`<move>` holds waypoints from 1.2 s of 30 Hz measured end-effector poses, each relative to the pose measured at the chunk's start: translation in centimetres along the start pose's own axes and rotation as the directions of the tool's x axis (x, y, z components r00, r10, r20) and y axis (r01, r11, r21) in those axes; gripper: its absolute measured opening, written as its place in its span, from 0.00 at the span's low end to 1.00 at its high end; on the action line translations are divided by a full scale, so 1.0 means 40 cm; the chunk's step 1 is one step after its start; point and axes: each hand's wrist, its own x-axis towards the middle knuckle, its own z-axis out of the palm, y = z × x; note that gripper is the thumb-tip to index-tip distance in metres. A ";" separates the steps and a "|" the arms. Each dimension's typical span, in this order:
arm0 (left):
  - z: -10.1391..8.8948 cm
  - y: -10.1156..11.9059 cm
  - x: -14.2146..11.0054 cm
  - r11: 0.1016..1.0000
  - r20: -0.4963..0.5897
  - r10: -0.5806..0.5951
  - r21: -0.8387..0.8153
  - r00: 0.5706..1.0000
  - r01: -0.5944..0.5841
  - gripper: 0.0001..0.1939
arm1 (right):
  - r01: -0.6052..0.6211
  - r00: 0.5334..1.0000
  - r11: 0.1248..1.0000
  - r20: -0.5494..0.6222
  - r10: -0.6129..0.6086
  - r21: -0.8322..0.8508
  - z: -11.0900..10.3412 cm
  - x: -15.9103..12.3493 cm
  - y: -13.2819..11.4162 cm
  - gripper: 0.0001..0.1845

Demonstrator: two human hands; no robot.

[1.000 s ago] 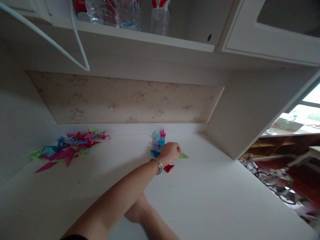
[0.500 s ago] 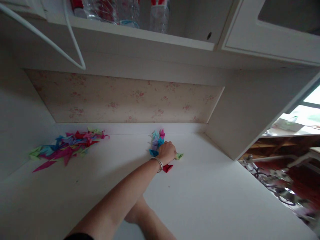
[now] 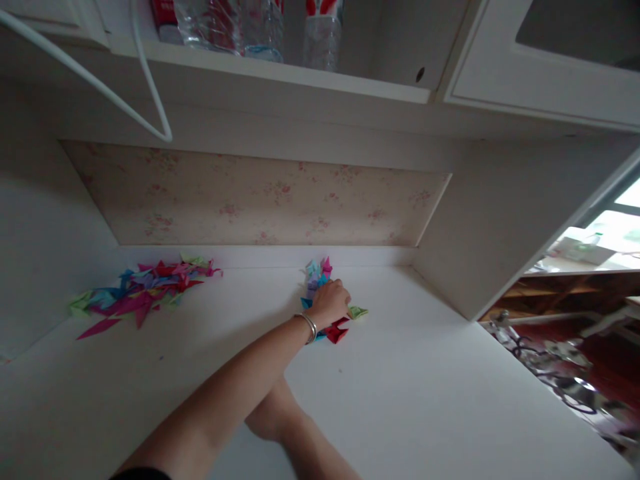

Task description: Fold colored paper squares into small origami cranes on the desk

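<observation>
My left hand [image 3: 330, 303], with a silver bracelet at the wrist, is over a small group of folded paper cranes [image 3: 313, 283] in blue, lilac, pink and pale teal. Its fingers are curled downward, and their tips and whatever they grip are hidden. A light green paper crane [image 3: 358, 312] lies just right of the fingers, and a red one [image 3: 337, 332] lies below the palm. My right hand [image 3: 267, 419] is low in the view, mostly covered by my left forearm, so its fingers do not show. A larger heap of colourful paper cranes [image 3: 145, 290] lies farther left.
The cranes lie on a white desktop [image 3: 410, 387] backed by floral wallpaper [image 3: 280, 200]. An overhead shelf [image 3: 280, 73] holds clear plastic bottles [image 3: 323, 40]. A white cable [image 3: 115, 100] hangs at upper left. A side panel [image 3: 450, 233] stands at the right.
My left hand has shifted slightly down and left over the small group. More red and blue paper now shows below its wrist. My right hand is still beneath the left forearm.
</observation>
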 end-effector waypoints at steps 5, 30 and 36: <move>-0.079 -0.054 -0.073 0.998 -0.055 -0.033 -0.059 0.998 0.030 0.16 | -0.056 0.996 0.998 -0.070 0.057 0.016 -0.012 -0.007 -0.015 0.09; -0.158 -0.327 -0.693 0.604 0.089 -0.575 -0.624 0.813 0.496 0.22 | -0.127 0.986 0.976 -0.084 0.143 0.177 -0.010 -0.004 -0.059 0.10; -0.153 -0.343 -0.704 0.617 0.107 -0.529 -0.633 0.842 0.468 0.22 | -0.166 0.978 0.977 -0.103 0.180 0.131 0.013 0.004 -0.067 0.11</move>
